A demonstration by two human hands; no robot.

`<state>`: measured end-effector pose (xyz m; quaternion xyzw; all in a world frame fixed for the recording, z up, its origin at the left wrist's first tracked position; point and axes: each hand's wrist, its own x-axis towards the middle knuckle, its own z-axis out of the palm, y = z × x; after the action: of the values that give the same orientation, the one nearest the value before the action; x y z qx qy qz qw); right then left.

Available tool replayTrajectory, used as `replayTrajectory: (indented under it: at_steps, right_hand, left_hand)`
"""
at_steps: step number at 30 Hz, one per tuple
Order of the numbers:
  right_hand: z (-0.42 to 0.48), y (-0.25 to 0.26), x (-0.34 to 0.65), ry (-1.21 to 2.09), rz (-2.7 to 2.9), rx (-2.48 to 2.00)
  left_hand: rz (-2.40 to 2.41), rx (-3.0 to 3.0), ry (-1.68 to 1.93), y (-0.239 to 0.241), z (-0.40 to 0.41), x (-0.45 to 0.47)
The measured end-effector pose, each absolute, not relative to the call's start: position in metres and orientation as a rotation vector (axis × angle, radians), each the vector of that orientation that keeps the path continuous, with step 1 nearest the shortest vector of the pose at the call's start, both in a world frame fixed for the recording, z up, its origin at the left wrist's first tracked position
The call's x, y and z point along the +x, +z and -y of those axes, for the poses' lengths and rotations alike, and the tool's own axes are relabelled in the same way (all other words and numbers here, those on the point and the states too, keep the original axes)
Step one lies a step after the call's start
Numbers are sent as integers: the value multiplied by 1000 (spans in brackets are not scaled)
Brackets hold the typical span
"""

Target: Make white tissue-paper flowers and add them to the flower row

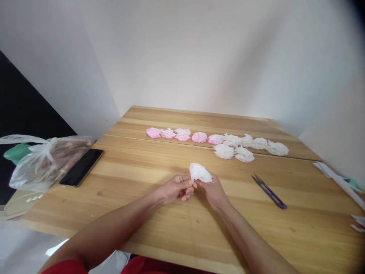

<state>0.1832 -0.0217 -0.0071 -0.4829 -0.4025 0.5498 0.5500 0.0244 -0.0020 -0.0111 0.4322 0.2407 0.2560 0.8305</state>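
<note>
A crumpled white tissue-paper piece [200, 172] is held up just above the wooden table, between my two hands. My left hand [182, 187] has its fingers curled and pinches at the lower left edge of the paper. From the right, my right hand [213, 190] grips the paper's underside, its fingers partly hidden behind it. Beyond the hands lies a row of pink-and-white paper flowers [199, 137], running on into white paper flowers [244, 154] at the right. Purple-handled thread snips [269, 192] lie to the right of my right hand, pointing away from me.
A black phone [81, 167] lies at the table's left edge, beside a tied clear plastic bag [42, 163]. White paper strips [339, 182] lie along the right edge of the wooden table [159, 232]. A pale wall [199, 57] stands behind the table.
</note>
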Motion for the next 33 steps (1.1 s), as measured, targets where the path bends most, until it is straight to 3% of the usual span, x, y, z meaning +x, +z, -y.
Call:
replayTrajectory:
  at_steps: [7, 10, 20, 33]
  right_hand:
    - [22, -9, 170, 1069, 919, -1243]
    - [24, -9, 165, 1004, 916, -1311]
    - [13, -7, 191, 1045, 935, -1201]
    - [5, -22, 201, 1160, 860, -1207]
  left_hand:
    - [-1000, 1986, 856, -10, -1, 26]
    - [-1036, 2153, 872, -14, -2, 26]
    - [-1006, 1535, 918, -22, -19, 23]
    - [-1093, 1500, 917, -33, -30, 12]
